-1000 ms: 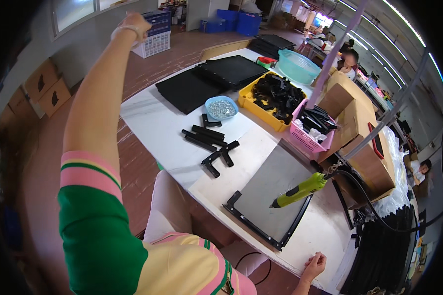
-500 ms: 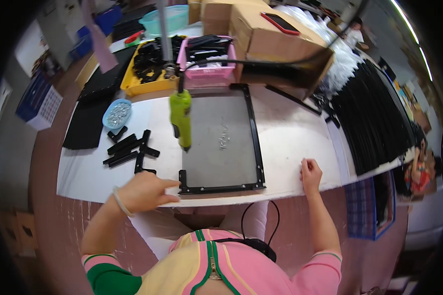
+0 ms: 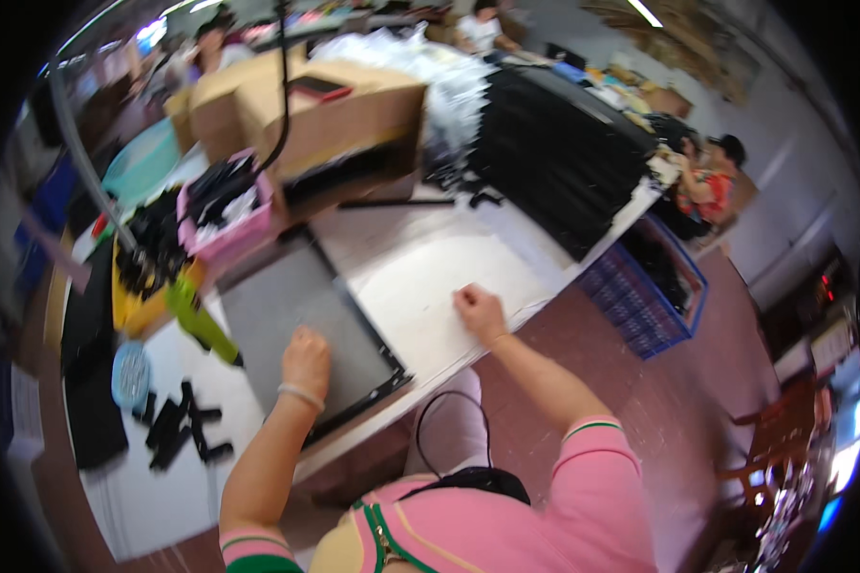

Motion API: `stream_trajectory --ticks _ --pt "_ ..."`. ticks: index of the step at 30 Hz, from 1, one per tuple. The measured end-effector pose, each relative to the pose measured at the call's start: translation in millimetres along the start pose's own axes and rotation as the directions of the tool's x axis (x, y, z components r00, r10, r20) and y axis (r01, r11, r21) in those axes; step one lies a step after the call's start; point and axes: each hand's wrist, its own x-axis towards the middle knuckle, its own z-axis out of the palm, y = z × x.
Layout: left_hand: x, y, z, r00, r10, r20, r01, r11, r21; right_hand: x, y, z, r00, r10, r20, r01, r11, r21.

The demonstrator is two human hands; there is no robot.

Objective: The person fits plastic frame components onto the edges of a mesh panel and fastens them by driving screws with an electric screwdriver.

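Over the grey panel (image 3: 272, 301) on the table, my left hand (image 3: 306, 365) is closed, its fingers curled. Whatever it might hold is hidden. Black edging strips (image 3: 361, 327) run along the panel's right and near sides. To the right of the panel, my right hand (image 3: 479, 313) is held above the white tabletop with its fingers bent together; I cannot make out anything in them. A lime-green electric screwdriver (image 3: 201, 323) hangs tilted to the left of my left hand. Loose black strips and corner pieces (image 3: 177, 425) lie further left.
Far left stand a light-blue bowl of small metal parts (image 3: 131, 375), a yellow tray (image 3: 143, 313) and a pink basket (image 3: 244, 237) of black parts. Behind is a cardboard box (image 3: 363, 110) with a phone (image 3: 319, 88). Stacked black sheets (image 3: 554, 143) stand right, above a blue crate (image 3: 645, 296).
The view has swung to the right. My left hand has moved from the panel's near left corner to over the panel, its fingers now closed. My right hand stays curled.
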Motion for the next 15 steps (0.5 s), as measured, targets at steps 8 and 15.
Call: stream_trajectory --ticks 8,15 --pt "6.0 -7.9 9.4 0.992 0.117 0.045 -0.122 0.983 0.14 -3.4 -10.9 0.8 0.998 0.069 0.008 -0.069 0.996 0.055" --pt "15.6 1.4 26.6 0.979 0.113 0.169 -0.161 0.937 0.31 -3.1 -2.7 -2.3 1.0 -0.006 0.015 0.005 1.0 0.005"
